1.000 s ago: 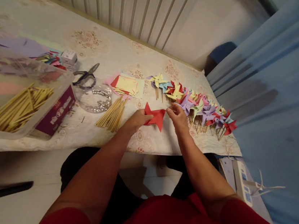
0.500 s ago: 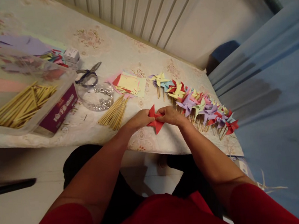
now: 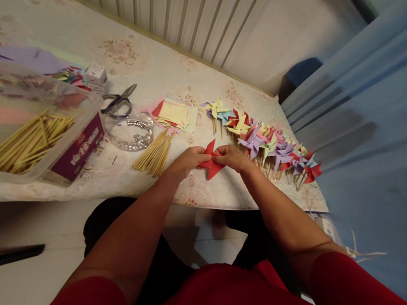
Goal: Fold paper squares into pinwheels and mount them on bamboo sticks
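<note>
A red paper pinwheel piece [image 3: 210,164] is pinched between both my hands just above the table's front edge. My left hand [image 3: 185,160] grips its left side and my right hand [image 3: 234,157] grips its right side, fingers folded over the paper's middle. Right of my hands lies a row of finished pinwheels [image 3: 265,145] in yellow, purple, red and blue on sticks. A loose bundle of wooden sticks [image 3: 154,154] lies just left of my left hand.
A clear plastic box [image 3: 34,138] with more sticks sits at the left. Behind it lie scissors [image 3: 120,99], a round clear dish of pins [image 3: 129,130], a stack of coloured paper squares [image 3: 175,114] and purple sheets [image 3: 26,58]. A blue cloth [image 3: 370,117] hangs at the right.
My right hand moved left from the pinwheel row onto the red paper. Both hands now hold it together, and its points have been folded inward.
</note>
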`<state>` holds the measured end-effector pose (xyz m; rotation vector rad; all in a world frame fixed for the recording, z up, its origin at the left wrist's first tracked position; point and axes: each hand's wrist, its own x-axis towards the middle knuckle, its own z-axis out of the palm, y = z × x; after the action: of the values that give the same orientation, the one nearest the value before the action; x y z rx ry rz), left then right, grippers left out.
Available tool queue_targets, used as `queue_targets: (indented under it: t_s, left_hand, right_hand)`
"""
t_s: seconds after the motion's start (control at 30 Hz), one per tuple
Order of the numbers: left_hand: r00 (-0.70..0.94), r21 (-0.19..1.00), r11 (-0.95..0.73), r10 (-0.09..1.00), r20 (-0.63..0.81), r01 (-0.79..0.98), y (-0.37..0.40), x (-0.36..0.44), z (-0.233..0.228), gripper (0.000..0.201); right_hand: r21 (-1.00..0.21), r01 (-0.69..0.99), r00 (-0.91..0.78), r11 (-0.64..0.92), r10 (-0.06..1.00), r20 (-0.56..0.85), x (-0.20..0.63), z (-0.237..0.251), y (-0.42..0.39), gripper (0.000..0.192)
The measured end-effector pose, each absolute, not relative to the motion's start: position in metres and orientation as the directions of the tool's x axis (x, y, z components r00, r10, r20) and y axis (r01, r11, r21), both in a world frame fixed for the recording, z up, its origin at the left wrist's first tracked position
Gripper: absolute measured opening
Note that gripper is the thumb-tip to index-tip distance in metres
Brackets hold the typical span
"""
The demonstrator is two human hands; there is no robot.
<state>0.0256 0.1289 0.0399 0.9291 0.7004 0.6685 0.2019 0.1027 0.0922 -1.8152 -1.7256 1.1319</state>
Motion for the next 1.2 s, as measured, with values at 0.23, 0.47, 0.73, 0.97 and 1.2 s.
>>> queue_targets:
  t_s: [0.23, 0.47, 0.73, 0.97, 1.2]
  left_hand:
    - [0.562, 0.705, 0.556, 0.783, -0.267, -0.440, 0.128, 0.026, 0.042, 0.031]
    - [0.548, 0.752, 0.483, 0.813, -0.196, -0.449, 0.126, 0.036, 0.031, 0.020]
    - [0.484, 0.758, 0.441, 0.854, -0.190, -0.481, 0.125, 0.039, 0.026, 0.023]
    - [0.487, 0.761, 0.456, 0.847, -0.212, -0.461, 0.124, 0.039, 0.028, 0.018]
    - [0.511, 0.769, 0.459, 0.835, -0.204, -0.444, 0.124, 0.037, 0.027, 0.021]
  right_hand:
    - [-0.868, 0.420, 0.179, -0.264, 0.962, -0.206, 0.196, 0.079, 0.103, 0.030]
    - [-0.922, 0.268, 0.284, -0.281, 0.937, -0.203, 0.183, 0.064, 0.100, 0.033]
    - [-0.923, 0.247, 0.295, -0.296, 0.930, -0.219, 0.174, 0.059, 0.097, 0.036]
    - [-0.952, 0.131, 0.267, -0.277, 0.935, -0.236, 0.174, 0.056, 0.095, 0.037]
    - [-0.949, 0.117, 0.243, -0.293, 0.935, -0.258, 0.180, 0.063, 0.091, 0.040]
